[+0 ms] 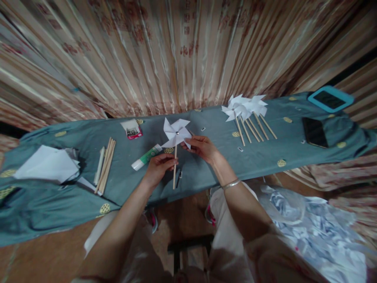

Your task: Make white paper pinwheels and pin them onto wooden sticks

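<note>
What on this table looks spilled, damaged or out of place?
Nothing looks spilled or broken. The pinwheel, with the left hand on its stick and the right hand at one blade, looks whole. Small metal pieces sit inside their open box. Only the tablecloth looks untidy, rumpled at its left end.

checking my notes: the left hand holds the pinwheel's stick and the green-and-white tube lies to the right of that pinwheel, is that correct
Not quite: the head view shows the green-and-white tube lying left of the pinwheel; the left hand does hold its stick.
</note>
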The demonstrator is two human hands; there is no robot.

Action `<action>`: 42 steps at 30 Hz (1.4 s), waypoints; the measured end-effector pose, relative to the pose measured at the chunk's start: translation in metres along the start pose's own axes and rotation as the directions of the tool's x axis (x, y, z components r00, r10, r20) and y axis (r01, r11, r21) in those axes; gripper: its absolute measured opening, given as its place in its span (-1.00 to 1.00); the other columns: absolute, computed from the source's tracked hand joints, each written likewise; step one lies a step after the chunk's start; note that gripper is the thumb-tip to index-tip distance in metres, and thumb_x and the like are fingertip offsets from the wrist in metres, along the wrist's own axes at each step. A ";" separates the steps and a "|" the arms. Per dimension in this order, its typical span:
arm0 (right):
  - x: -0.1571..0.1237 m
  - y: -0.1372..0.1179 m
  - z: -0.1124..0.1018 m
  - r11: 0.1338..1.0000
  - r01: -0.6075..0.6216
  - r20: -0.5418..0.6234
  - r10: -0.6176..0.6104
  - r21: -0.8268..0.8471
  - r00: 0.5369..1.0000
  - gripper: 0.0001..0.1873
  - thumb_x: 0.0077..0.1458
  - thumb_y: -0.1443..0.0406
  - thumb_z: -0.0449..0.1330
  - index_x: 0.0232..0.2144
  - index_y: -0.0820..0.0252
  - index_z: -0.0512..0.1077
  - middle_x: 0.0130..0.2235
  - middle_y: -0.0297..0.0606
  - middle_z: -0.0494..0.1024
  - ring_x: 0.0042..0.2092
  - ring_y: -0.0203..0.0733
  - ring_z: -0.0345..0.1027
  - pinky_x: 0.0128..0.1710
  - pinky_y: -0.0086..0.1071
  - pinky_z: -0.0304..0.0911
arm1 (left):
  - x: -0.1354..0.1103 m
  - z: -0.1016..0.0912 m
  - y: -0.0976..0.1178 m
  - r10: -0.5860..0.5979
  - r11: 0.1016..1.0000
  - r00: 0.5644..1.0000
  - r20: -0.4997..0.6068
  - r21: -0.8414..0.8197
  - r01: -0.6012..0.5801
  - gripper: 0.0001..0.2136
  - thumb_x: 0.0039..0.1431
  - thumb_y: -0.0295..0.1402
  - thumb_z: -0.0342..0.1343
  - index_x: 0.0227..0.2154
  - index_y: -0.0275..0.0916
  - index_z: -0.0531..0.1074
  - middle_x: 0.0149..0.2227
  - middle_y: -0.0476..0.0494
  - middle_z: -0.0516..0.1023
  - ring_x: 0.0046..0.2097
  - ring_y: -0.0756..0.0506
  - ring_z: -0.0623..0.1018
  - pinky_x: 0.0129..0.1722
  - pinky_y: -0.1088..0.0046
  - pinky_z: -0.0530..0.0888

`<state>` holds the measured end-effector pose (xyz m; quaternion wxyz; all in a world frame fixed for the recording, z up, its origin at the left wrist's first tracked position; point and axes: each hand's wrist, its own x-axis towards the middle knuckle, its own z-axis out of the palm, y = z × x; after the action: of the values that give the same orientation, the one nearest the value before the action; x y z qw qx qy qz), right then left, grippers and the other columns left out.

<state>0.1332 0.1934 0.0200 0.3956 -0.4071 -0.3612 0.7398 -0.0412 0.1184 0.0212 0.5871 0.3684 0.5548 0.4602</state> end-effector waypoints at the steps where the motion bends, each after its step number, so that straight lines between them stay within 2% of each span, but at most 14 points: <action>1: 0.000 0.001 0.000 1.000 0.002 0.003 -0.002 -0.005 1.000 -0.71 -0.31 0.16 0.52 -0.55 0.18 0.58 -0.44 -0.34 0.63 -0.41 -0.39 0.47 -0.41 -0.57 0.35 | 0.000 0.000 0.000 -0.001 1.000 1.000 -0.005 -0.007 0.001 -0.61 -0.39 -0.13 0.46 -0.51 -0.29 0.54 -0.52 -0.09 0.56 -0.50 0.02 0.41 -0.45 0.45 0.35; 11: -0.002 0.004 0.005 1.000 -0.007 0.046 0.008 -0.013 0.999 -0.59 -0.48 0.06 0.55 -0.55 0.17 0.61 -0.45 -0.33 0.65 -0.40 -0.39 0.47 -0.40 -0.58 0.37 | 0.000 -0.001 0.000 -0.012 0.999 1.000 -0.009 -0.044 0.011 -0.62 -0.39 -0.17 0.48 -0.52 -0.29 0.54 -0.54 -0.08 0.57 -0.51 0.04 0.41 -0.45 0.48 0.35; 16: -0.002 0.007 0.007 1.000 -0.030 0.057 0.030 0.000 0.998 -0.57 -0.51 0.08 0.56 -0.55 0.19 0.61 -0.43 -0.31 0.65 -0.42 -0.39 0.47 -0.38 -0.55 0.40 | 0.001 -0.002 -0.003 -0.001 0.999 1.000 -0.005 -0.035 0.001 -0.61 -0.39 -0.15 0.48 -0.51 -0.29 0.53 -0.53 -0.07 0.56 -0.51 0.04 0.40 -0.45 0.48 0.34; 20: -0.001 0.007 0.007 0.999 -0.031 0.068 0.031 0.008 0.997 -0.57 -0.53 0.09 0.56 -0.60 0.23 0.58 -0.51 -0.36 0.59 -0.47 -0.42 0.42 -0.39 -0.54 0.39 | 0.001 -0.002 -0.002 0.006 1.000 1.000 -0.001 -0.029 -0.006 -0.62 -0.37 -0.15 0.48 -0.52 -0.30 0.54 -0.54 -0.07 0.55 -0.51 0.05 0.39 -0.46 0.48 0.33; 29: 0.000 0.000 -0.002 1.000 -0.003 -0.004 0.004 0.016 1.000 -0.52 -0.62 0.04 0.56 -0.59 0.19 0.59 -0.54 -0.37 0.59 -0.48 -0.44 0.43 -0.44 -0.61 0.35 | 0.001 -0.002 0.000 -0.023 0.999 0.999 -0.025 -0.035 0.022 -0.58 -0.45 -0.12 0.48 -0.52 -0.29 0.54 -0.53 -0.08 0.57 -0.49 0.01 0.44 -0.45 0.47 0.35; 36: 0.001 0.005 -0.001 1.000 -0.002 0.033 0.002 0.006 0.999 -0.59 -0.49 0.10 0.56 -0.56 0.21 0.58 -0.52 -0.34 0.60 -0.44 -0.38 0.47 -0.40 -0.55 0.37 | 0.002 -0.002 -0.001 -0.018 0.999 1.000 -0.022 -0.045 0.017 -0.56 -0.46 -0.12 0.49 -0.52 -0.30 0.53 -0.54 -0.08 0.56 -0.51 0.03 0.43 -0.45 0.48 0.35; 42: 0.001 0.007 0.001 1.000 -0.012 0.039 0.012 0.001 0.999 -0.56 -0.52 0.08 0.56 -0.56 0.22 0.59 -0.52 -0.32 0.61 -0.44 -0.39 0.47 -0.39 -0.56 0.37 | 0.002 -0.002 -0.001 0.000 0.999 1.000 -0.011 -0.049 0.000 -0.61 -0.40 -0.15 0.47 -0.51 -0.29 0.55 -0.54 -0.07 0.56 -0.51 0.04 0.41 -0.46 0.48 0.35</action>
<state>0.1302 0.1911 0.0144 0.3843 -0.3945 -0.3659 0.7502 -0.0428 0.1195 0.0197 0.5930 0.3514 0.5465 0.4756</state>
